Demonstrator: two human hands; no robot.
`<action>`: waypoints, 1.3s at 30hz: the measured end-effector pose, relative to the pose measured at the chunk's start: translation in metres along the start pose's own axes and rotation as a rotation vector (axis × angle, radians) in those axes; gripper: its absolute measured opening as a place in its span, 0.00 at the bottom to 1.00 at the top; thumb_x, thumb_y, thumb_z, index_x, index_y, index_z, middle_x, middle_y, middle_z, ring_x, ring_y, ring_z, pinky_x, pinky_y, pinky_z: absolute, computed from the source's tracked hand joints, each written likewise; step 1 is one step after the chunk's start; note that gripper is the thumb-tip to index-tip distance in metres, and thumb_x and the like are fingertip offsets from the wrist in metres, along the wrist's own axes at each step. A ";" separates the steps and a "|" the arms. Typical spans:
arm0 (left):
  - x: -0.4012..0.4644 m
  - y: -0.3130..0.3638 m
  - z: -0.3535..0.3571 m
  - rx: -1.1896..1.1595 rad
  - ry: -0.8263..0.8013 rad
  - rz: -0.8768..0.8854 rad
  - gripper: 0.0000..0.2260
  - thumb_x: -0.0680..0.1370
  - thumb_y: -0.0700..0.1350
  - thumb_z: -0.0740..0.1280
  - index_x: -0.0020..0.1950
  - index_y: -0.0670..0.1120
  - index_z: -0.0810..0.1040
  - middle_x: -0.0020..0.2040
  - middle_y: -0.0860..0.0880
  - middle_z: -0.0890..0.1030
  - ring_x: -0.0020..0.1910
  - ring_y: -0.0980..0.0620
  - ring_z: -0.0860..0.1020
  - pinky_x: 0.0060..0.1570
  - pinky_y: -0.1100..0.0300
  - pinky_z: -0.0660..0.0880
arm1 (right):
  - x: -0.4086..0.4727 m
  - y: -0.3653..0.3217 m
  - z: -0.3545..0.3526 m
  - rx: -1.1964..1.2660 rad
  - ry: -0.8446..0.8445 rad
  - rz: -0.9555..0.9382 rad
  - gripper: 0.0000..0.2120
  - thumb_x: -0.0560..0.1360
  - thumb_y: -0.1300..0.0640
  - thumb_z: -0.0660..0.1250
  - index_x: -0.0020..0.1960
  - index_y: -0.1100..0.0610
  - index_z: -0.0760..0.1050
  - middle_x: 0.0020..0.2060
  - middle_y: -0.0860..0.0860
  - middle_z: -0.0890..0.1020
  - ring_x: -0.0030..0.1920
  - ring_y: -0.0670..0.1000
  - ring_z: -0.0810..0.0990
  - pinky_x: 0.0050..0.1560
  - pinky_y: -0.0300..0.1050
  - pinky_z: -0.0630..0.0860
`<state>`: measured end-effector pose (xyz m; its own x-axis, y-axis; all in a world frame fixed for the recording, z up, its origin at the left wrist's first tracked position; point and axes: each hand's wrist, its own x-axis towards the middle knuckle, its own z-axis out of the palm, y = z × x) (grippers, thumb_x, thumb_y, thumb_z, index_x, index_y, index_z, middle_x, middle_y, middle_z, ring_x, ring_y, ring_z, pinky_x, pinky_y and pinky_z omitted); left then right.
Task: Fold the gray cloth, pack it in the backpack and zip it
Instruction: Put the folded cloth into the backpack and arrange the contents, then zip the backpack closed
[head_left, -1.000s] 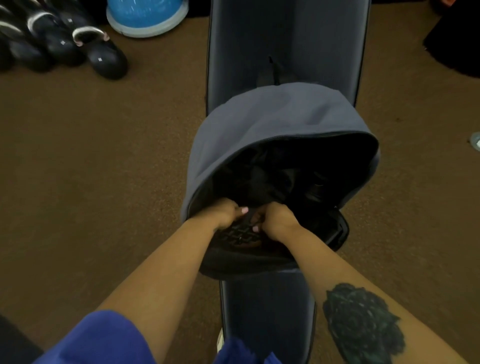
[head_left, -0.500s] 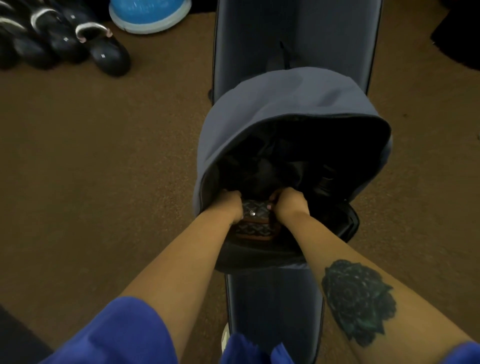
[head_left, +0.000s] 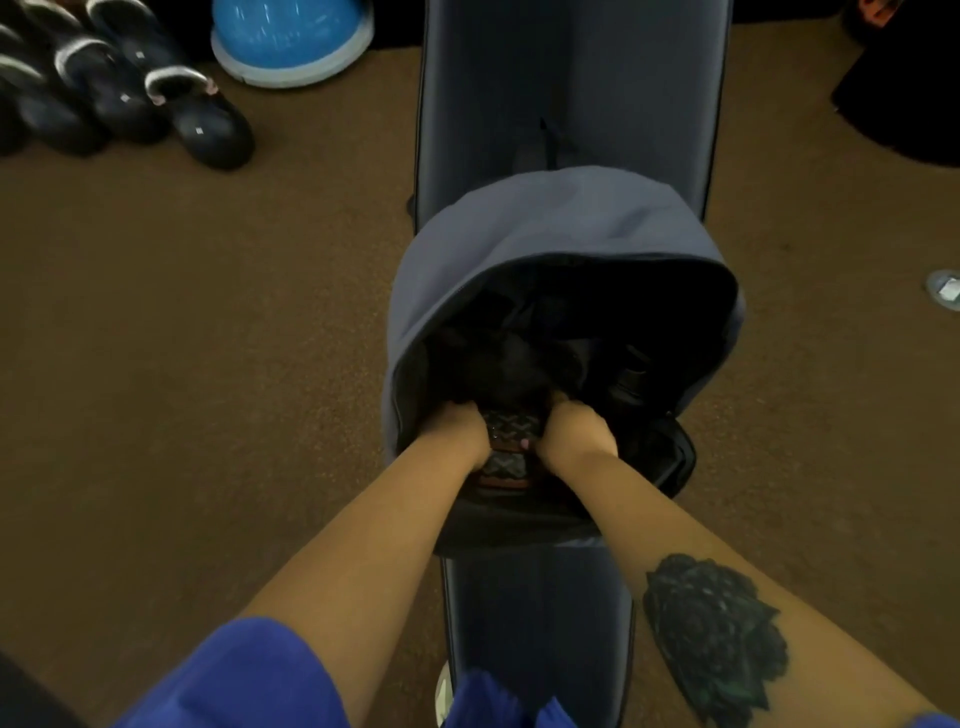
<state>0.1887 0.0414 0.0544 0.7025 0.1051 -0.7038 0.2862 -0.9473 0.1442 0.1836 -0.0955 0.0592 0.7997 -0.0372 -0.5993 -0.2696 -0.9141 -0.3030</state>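
A grey-blue backpack (head_left: 550, 223) lies on a dark padded bench (head_left: 571, 78), its main opening gaping toward me and its inside dark. Both my hands reach into that opening. Between them is the folded gray cloth (head_left: 511, 465), dark with a woven pattern and a reddish edge. My left hand (head_left: 457, 431) grips its left side and my right hand (head_left: 576, 434) grips its right side. The fingertips and the far end of the cloth are lost in the dark interior. Other dark contents sit deeper inside.
Brown carpet surrounds the bench. Black kettlebells (head_left: 208, 124) and a blue dome (head_left: 291, 36) stand at the far left. A dark shape (head_left: 904, 88) fills the far right corner, with a small metal disc (head_left: 943, 291) on the floor below it.
Both hands have pushed the folded cloth from the front lip deeper into the backpack's opening. The backpack's top flap stays raised.
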 end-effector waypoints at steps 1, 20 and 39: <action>-0.005 0.001 -0.002 0.004 0.019 0.031 0.21 0.75 0.48 0.67 0.66 0.45 0.70 0.60 0.43 0.75 0.54 0.45 0.75 0.55 0.54 0.73 | -0.005 0.001 -0.004 0.016 0.011 -0.019 0.27 0.73 0.50 0.70 0.68 0.57 0.65 0.59 0.58 0.77 0.57 0.60 0.77 0.51 0.51 0.77; -0.146 -0.035 0.004 -0.464 0.676 0.356 0.05 0.74 0.45 0.69 0.49 0.51 0.76 0.50 0.56 0.73 0.45 0.59 0.74 0.44 0.68 0.73 | -0.112 0.069 -0.052 0.391 0.494 0.079 0.07 0.74 0.56 0.67 0.52 0.53 0.72 0.48 0.51 0.77 0.46 0.53 0.78 0.48 0.53 0.77; -0.160 -0.062 0.013 -0.894 0.257 -0.130 0.11 0.79 0.55 0.60 0.49 0.47 0.74 0.46 0.49 0.77 0.47 0.50 0.76 0.45 0.57 0.70 | -0.106 0.100 -0.045 0.660 0.083 0.290 0.17 0.78 0.56 0.64 0.59 0.68 0.73 0.57 0.64 0.78 0.58 0.63 0.76 0.59 0.57 0.72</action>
<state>0.0499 0.0794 0.1491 0.7221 0.3585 -0.5917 0.6916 -0.3508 0.6314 0.0957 -0.2014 0.1261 0.6784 -0.2957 -0.6726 -0.7232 -0.4300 -0.5404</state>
